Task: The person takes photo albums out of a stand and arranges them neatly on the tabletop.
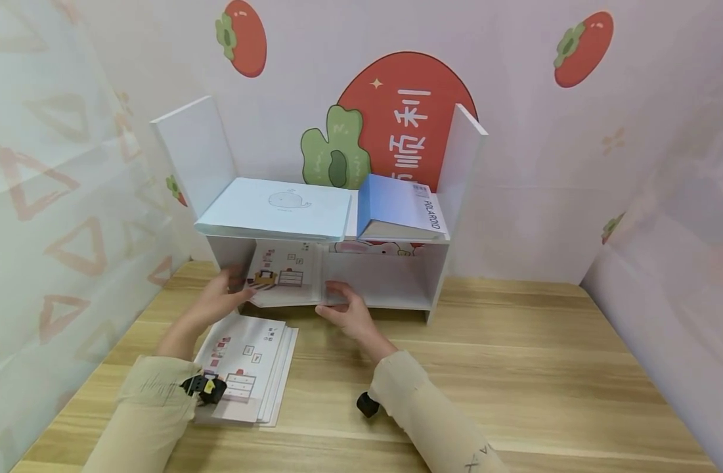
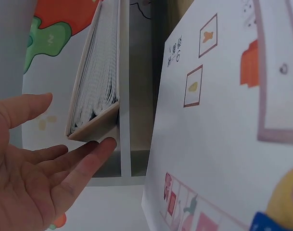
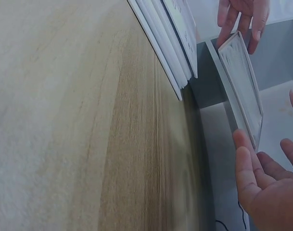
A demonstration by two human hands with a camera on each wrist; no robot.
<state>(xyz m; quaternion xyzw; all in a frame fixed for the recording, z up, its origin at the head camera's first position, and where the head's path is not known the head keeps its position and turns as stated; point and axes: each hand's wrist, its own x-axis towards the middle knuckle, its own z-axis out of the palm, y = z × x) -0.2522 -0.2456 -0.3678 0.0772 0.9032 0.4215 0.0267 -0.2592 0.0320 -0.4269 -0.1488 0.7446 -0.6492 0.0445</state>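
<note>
A photo album [image 1: 284, 279] with a drawn room on its cover lies in the lower left of a white desktop shelf [image 1: 396, 303]. My left hand [image 1: 216, 302] is at the album's left edge. In the left wrist view the left fingertips meet the end of the album [image 2: 95, 72], thumb apart from it. At the opposite edge is my right hand [image 1: 349, 315], its fingertips touching the album [image 3: 242, 82] in the right wrist view. Just in front, a stack of similar albums [image 1: 243, 355] lies on the table beneath my left forearm.
On the shelf's top board lie a pale blue book with a whale [image 1: 278, 209] and a blue-and-white POLAROID box-like book [image 1: 399, 207]. Upright side panels [image 1: 470, 151] flank them. The wooden table [image 1: 532, 368] extends right, and a printed curtain [image 1: 526, 164] hangs behind.
</note>
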